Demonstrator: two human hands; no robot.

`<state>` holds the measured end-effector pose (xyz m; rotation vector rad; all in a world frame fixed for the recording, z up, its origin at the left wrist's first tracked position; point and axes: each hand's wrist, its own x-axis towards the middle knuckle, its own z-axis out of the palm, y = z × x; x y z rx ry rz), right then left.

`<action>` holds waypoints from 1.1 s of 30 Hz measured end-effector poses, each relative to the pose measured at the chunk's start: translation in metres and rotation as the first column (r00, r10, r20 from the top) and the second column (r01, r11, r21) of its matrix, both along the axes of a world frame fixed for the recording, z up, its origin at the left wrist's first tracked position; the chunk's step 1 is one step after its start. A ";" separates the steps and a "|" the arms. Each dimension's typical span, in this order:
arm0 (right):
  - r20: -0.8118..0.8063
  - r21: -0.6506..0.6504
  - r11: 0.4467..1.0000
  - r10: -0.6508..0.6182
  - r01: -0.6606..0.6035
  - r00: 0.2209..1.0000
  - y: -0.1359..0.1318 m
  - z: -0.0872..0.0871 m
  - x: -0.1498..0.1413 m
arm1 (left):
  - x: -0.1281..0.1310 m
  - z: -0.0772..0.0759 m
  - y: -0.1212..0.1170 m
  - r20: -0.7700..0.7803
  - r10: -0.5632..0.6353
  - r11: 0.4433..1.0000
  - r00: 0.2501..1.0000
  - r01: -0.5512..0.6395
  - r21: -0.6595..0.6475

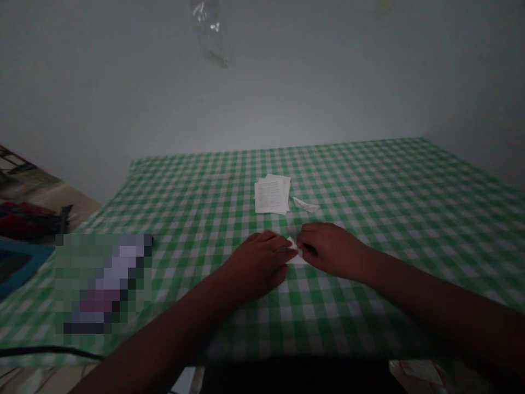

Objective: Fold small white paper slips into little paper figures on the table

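Observation:
My left hand (256,266) and my right hand (332,250) meet at the middle of the table, their fingertips pinching a small piece of white paper (293,247) from opposite sides. Much of that piece is hidden by my fingers, and a white edge shows beneath them. Just beyond my hands lies a small stack of printed white sheets (272,194). A crumpled or folded white paper scrap (305,204) rests to its right, a short way above my right hand.
A green gingham tablecloth (369,186) covers the table, which stands against a pale wall. A pixelated object (102,284) sits at the left, with a blue item (20,268) and red cloth (28,219) beyond the edge. A black cable (45,350) runs along the near edge.

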<state>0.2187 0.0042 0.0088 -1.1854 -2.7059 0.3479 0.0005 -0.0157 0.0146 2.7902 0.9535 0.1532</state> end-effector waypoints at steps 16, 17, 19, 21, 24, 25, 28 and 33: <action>-0.008 0.096 0.995 -0.030 0.031 1.000 0.016 -0.010 -0.017 | 0.000 0.001 -0.002 -0.027 0.024 0.999 0.999 -0.024 0.023; -0.005 0.098 0.995 -0.029 0.029 1.000 0.017 -0.011 -0.017 | 0.000 0.001 -0.002 -0.028 0.027 0.999 0.999 -0.027 0.023; -0.002 0.100 0.995 -0.021 0.021 1.000 0.017 -0.011 -0.017 | 0.001 0.001 -0.002 -0.034 0.036 0.999 0.999 -0.035 0.027; -0.002 0.102 0.995 -0.015 0.015 1.000 0.017 -0.011 -0.016 | 0.001 0.001 -0.003 -0.045 0.042 0.999 0.998 -0.041 0.029; 0.003 0.103 0.995 -0.009 0.009 1.000 0.016 -0.011 -0.015 | 0.001 0.001 -0.003 -0.056 0.050 0.998 0.997 -0.048 0.031; 0.004 0.103 0.995 -0.007 0.006 1.000 0.015 -0.011 -0.015 | 0.001 0.001 -0.003 -0.058 0.052 0.998 0.997 -0.051 0.032; 0.011 0.089 0.996 -0.009 0.008 1.000 0.013 -0.009 -0.014 | 0.001 0.002 -0.003 -0.056 0.051 0.998 0.997 -0.050 0.023; 0.040 0.020 1.000 -0.013 0.013 0.999 0.010 -0.004 -0.009 | 0.000 0.004 -0.003 -0.046 0.056 0.998 0.997 -0.056 0.007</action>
